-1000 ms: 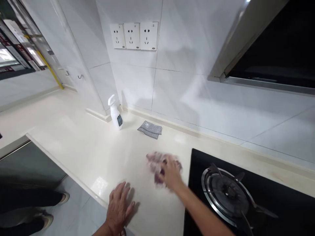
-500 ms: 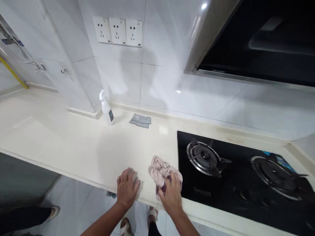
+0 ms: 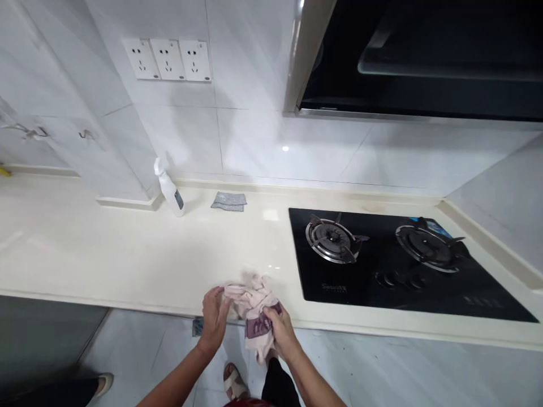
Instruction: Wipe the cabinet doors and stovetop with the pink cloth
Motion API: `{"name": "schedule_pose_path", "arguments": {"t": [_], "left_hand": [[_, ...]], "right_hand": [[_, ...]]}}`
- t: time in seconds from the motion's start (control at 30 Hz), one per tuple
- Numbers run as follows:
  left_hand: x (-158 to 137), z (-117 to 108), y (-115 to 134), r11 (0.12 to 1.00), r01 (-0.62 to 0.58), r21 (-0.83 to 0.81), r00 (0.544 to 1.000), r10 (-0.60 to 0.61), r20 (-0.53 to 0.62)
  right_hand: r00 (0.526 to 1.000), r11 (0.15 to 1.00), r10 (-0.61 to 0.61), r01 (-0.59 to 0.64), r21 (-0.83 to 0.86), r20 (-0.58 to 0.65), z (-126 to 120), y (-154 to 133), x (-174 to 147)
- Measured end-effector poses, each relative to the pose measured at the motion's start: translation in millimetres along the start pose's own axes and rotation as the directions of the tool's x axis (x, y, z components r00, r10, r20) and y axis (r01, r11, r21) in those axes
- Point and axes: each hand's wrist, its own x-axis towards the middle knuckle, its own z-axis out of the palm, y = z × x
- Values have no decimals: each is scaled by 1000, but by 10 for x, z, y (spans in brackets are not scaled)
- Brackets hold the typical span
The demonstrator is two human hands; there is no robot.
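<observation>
A crumpled pale pink cloth [image 3: 250, 302] with a purple band hangs partly over the front edge of the cream countertop [image 3: 139, 254]. My right hand [image 3: 282, 330] grips its right side, thumb on top near the purple band. At the cloth's left end, my left hand [image 3: 215, 316] has its thumb and fingers closed around the fabric; the fingertips are partly hidden. Farther back, a folded grey scouring cloth [image 3: 229, 201] lies on the counter. Left of it a white spray bottle [image 3: 170, 189] stands by the wall corner.
A black gas hob [image 3: 365, 288] with two burners is set into the counter at right, beneath a dark range hood [image 3: 424, 62]. Three wall sockets [image 3: 169, 59] are on the tiled wall. Another person's leg and shoe [image 3: 104, 385] show at lower left.
My left hand has moved onto the cloth, which lay under my right hand beside the hob. The cloth is now lifted toward the counter's front edge between both hands. The view has turned right.
</observation>
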Motion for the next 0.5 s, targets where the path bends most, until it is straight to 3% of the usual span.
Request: {"name": "schedule_pose_path", "arguments": {"t": [0.07, 0.13, 0.23, 0.3, 0.33, 0.4, 0.5], "left_hand": [[-61, -118, 50, 994, 69, -79, 998, -69, -2], [-100, -254, 61, 976, 149, -157, 988, -152, -7], [-114, -445, -42, 964, 210, -164, 973, -223, -64], [-92, -530, -161, 965, 226, -135, 962, -243, -127], [-72, -555, -218, 968, 220, -119, 959, -236, -154], [-17, -577, -303, 981, 173, -86, 965, -186, -187], [63, -561, -335, 992, 114, -55, 972, -123, -200]], "right_hand": [[996, 995, 51, -56, 77, 67, -111, -172, 154], [1000, 998, 9, -10, -61, -22, -438, -330, 334], [931, 933, -168, 44, -357, -324, -1043, -491, 530], [867, 820, -358, 115, -560, -347, -1259, -528, 557], [849, 733, -449, 171, -659, -279, -1268, -520, 545], [849, 513, -529, 313, -799, -7, -1109, -446, 497], [835, 201, -366, 503, -841, 411, -680, -229, 442]]}}
